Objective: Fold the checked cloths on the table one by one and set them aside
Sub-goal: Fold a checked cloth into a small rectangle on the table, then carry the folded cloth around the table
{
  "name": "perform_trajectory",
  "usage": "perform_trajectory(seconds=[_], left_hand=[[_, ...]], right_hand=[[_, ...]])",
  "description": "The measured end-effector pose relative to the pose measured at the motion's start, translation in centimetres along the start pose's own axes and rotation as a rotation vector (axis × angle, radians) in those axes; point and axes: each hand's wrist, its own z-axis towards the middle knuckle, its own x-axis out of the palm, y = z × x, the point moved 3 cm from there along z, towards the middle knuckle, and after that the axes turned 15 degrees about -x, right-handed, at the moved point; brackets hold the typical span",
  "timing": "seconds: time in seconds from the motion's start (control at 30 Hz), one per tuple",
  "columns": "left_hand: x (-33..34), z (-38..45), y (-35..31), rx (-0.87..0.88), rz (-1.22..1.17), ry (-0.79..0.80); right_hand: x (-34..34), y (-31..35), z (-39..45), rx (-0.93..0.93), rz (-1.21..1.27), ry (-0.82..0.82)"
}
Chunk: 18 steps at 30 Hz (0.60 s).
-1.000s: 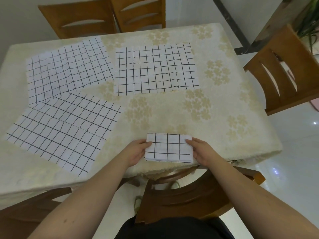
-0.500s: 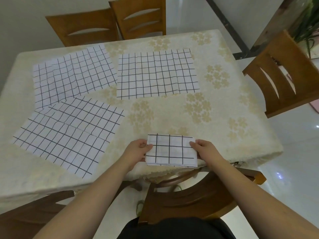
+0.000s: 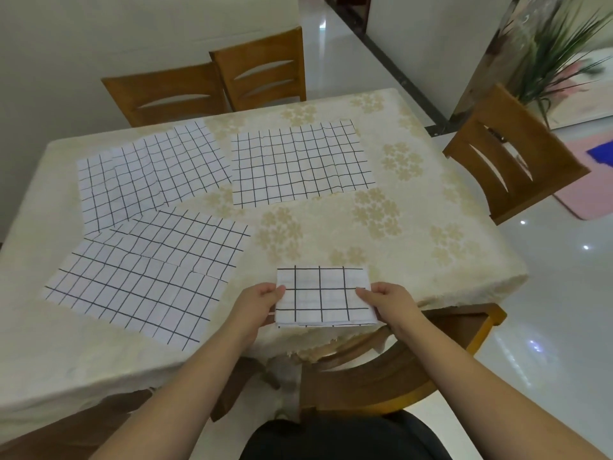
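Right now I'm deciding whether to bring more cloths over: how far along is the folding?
One folded cloth sits at the table's near edge, held at its sides by the left hand and right hand, not yet set aside. Three remain flat: the near-left cloth, far-left cloth and far-right cloth.

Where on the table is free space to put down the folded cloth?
Free: the right strip between the far right cloth and the table edge, and the middle patch beyond the folded cloth. Crowded: the left half, where near left cloth overlaps far left cloth.
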Motion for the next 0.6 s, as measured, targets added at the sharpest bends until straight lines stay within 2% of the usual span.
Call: perform_trajectory(seconds=[0.23, 0.6], left_hand=[[-1.9, -1.8, 1.6, -0.019, -0.004, 0.073], [-0.8, -4.0, 2.8, 0.019, 0.048, 0.177]], right_hand=[[1.9, -0.4, -3.6, -0.065, 0.024, -0.128], [1.1, -0.4, -10.1, -0.115, 0.132, -0.319]])
